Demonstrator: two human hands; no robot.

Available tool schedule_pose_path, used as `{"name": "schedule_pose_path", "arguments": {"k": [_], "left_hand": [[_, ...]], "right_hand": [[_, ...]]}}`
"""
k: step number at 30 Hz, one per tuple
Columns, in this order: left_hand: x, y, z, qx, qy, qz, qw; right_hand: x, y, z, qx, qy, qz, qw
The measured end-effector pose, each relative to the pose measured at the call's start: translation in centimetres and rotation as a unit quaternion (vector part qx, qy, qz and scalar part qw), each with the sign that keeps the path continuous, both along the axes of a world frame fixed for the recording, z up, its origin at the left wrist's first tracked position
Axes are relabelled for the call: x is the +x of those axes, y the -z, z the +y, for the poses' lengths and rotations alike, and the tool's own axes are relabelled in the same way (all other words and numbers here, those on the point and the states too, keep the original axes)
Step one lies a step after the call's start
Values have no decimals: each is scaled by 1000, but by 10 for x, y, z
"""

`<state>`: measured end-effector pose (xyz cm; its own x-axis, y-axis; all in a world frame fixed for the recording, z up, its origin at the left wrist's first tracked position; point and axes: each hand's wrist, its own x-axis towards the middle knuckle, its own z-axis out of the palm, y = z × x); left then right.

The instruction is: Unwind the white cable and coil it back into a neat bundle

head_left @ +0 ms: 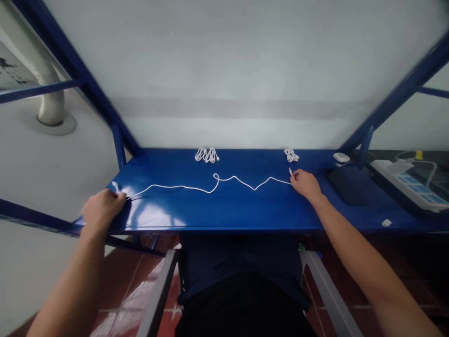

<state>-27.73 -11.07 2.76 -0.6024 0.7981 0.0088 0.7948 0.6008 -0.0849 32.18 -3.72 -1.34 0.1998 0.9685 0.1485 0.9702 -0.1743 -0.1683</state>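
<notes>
A white cable [189, 187] lies stretched across the blue desk, with a small loop near its middle and a few bends to the right. At the left end of the desk my left hand [103, 206] pinches one end of it. My right hand [306, 183] is closed on the other end, and a white plug tip pokes out above its fingers. Two coiled white cables [206, 155] rest side by side at the back, near the wall. Another white cable bundle [291, 155] sits behind my right hand.
On the right are a black flat object [345, 186], a white rounded item [341, 157], a small white piece [386, 223] and a white power strip [414, 182]. Blue frame bars [119, 145] rise at both ends of the desk [217, 215]. Grey chair armrests flank my lap.
</notes>
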Motion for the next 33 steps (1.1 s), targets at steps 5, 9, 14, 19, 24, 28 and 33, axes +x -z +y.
{"name": "schedule_pose_path", "arguments": {"k": [5, 9, 14, 19, 24, 28, 33], "left_hand": [[46, 5, 6, 9, 147, -61, 987], [78, 13, 10, 18, 214, -70, 974], [93, 20, 11, 34, 233, -63, 970], [88, 20, 13, 33, 199, -58, 978], [63, 13, 12, 21, 129, -46, 990], [32, 7, 4, 17, 65, -33, 997], [3, 6, -4, 31, 2, -7, 999]], "right_hand": [[-11, -2, -6, 0, -69, 23, 997], [-16, -2, -8, 4, -94, 30, 995], [-14, 0, -8, 9, -98, 46, 994], [-9, 1, -5, 19, -60, 42, 997], [-4, -1, -6, 17, -3, 30, 999], [-1, -1, -5, 13, 15, 33, 999], [7, 3, -2, 24, 37, 30, 999]]}}
